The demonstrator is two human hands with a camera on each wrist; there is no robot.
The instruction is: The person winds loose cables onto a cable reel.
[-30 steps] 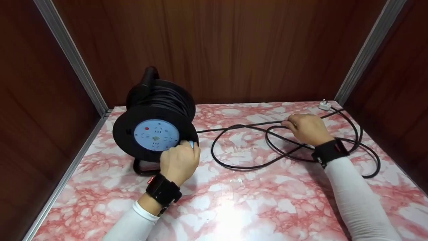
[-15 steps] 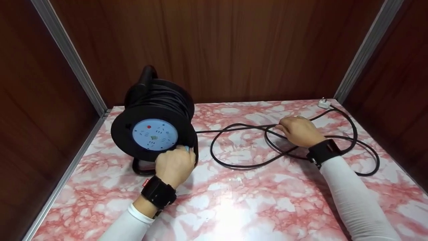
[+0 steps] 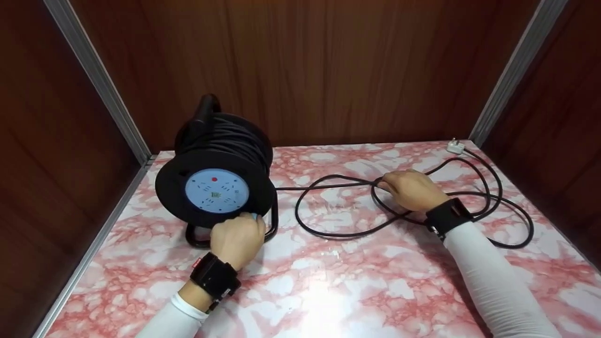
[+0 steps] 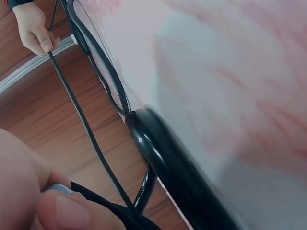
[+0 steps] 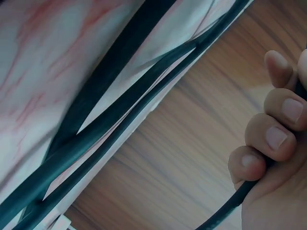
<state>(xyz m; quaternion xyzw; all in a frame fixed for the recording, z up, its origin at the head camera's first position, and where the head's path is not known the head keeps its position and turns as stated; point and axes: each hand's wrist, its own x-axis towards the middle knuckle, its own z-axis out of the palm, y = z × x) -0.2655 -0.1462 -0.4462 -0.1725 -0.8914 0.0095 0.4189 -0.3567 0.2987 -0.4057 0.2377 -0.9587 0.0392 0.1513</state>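
Note:
A black cable reel stands on the left, its face holding a round light blue socket panel with a red button. My left hand grips a light blue knob near the lower edge of that face; in the head view the fingers mostly hide it. Black cable runs from the drum to my right hand. There the fingers curl round the cable, as the right wrist view shows. Beyond the hand, the cable lies in loose crossing loops.
A white plug at the cable's end lies at the far right corner of the table, which has a pink marbled top. Dark wood panels enclose the back and sides. The reel's tubular stand rests under the drum.
The knob and my left hand have moved down and left, and the reel face has turned clockwise. My right hand has shifted left toward the reel with the cable; the cable at the far right has drawn in.

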